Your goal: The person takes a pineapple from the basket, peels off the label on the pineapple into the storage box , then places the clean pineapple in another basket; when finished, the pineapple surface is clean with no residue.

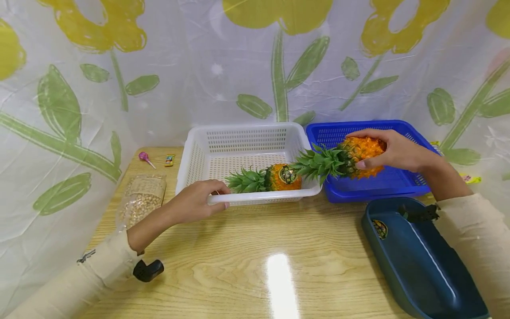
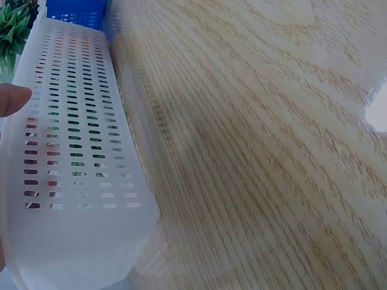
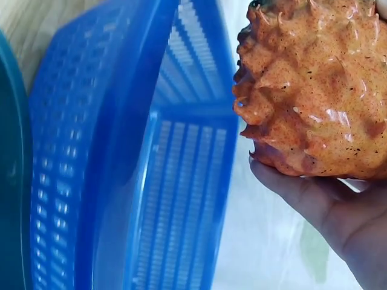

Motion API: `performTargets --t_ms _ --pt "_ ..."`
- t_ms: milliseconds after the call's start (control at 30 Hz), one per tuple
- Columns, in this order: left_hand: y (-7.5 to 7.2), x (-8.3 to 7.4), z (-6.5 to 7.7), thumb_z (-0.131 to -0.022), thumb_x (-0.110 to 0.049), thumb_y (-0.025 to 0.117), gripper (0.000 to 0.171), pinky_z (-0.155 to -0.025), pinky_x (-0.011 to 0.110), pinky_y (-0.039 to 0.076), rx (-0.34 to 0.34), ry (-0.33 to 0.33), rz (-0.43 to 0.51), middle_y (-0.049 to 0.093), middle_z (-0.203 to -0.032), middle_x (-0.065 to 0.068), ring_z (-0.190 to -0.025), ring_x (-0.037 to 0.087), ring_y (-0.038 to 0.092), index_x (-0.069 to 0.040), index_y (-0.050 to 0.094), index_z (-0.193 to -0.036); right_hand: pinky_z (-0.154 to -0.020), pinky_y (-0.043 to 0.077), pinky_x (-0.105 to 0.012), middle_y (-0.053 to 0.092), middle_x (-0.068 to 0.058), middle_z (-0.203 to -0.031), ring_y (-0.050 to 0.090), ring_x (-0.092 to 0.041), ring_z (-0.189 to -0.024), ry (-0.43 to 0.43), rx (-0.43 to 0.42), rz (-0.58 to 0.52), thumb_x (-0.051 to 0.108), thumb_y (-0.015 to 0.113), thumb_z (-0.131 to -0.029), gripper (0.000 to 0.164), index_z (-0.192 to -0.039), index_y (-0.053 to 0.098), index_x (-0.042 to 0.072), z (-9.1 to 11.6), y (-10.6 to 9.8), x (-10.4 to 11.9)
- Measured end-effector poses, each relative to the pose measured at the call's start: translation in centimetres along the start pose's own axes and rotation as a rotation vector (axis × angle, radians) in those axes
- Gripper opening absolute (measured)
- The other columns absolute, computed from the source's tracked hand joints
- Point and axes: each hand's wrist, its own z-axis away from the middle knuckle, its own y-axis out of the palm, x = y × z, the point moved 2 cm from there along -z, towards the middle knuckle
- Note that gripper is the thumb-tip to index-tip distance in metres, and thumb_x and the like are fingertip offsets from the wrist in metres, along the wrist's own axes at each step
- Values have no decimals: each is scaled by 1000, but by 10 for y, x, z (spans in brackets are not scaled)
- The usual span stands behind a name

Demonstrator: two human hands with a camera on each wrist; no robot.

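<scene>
My right hand (image 1: 402,151) grips an orange pineapple (image 1: 365,153) by its body, its green leaves pointing left over the rim of the blue basket (image 1: 370,195). In the right wrist view the thumb and fingers wrap the spiky pineapple (image 3: 320,90) above the blue basket (image 3: 91,181). My left hand (image 1: 199,201) holds the front rim of the white basket (image 1: 247,198), thumb outside and fingers over the inside. A second pineapple (image 1: 279,177), with a dark round label, lies in the white basket along its front wall. The left wrist view shows a thumb (image 2: 13,99) against the white basket (image 2: 78,121).
A dark teal basin (image 1: 422,261) stands at the front right, with a round label on its inner wall. At left lie a bag of pale beans (image 1: 143,199), a lollipop (image 1: 145,158) and a small yellow packet (image 1: 169,160). A flowered curtain hangs behind.
</scene>
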Motion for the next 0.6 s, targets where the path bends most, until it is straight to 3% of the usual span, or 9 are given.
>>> performTargets --t_ms 600 --pt "1 0 0 -91 -26 74 13 -76 34 50 -3 -7 11 69 -93 -8 -84 8 62 -20 71 -103 -73 55 -29 55 -5 -121 63 -19 -92 75 -31 14 18 73 -92 64 -150 47 23 -4 -31 -42"
